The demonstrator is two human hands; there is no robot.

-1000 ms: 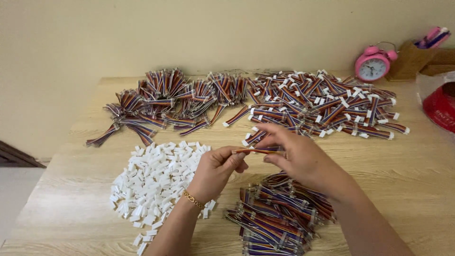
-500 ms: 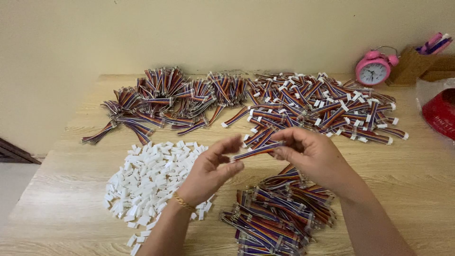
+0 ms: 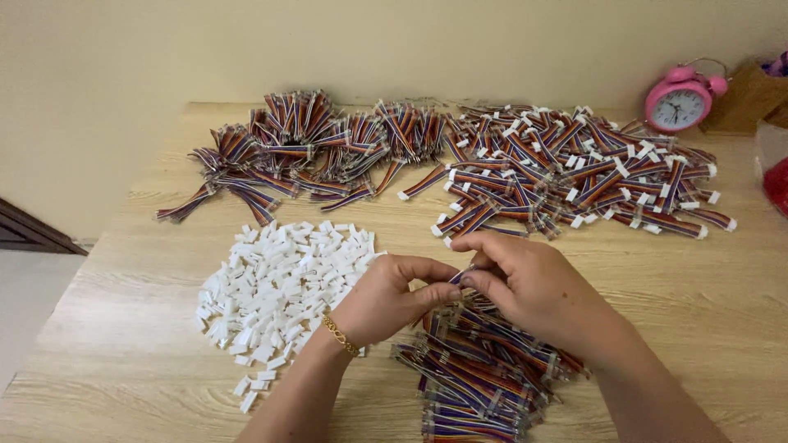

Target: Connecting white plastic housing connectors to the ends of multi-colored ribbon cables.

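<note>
Wooden table, pale grain, set against a plain cream wall. Contents, far edge to near edge:

Bundles of multicoloured ribbon cables without housings, far left, fanned in a loose arc. Heap of ribbon cables fitted with white connector ends, far right, lying criss-cross. Pink twin-bell alarm clock, upright, far right corner, beside a brown cardboard box. Red object at the right edge, cut off by the frame. Pile of loose white plastic connector housings, near left, just beside the left wrist. Stack of ribbon cables, near centre, long axes running roughly left to right; partly covered by both hands.

Left hand: gold bracelet at the wrist, thumb and fingers pinched on the end of a single ribbon cable. Right hand: fingers curled, pinching the same cable from the other side. Cable held just above the near stack, between the fingertips of both hands; mostly hidden, so its long axis and heading cannot be told. Whether a housing is on its end cannot be told.
</note>
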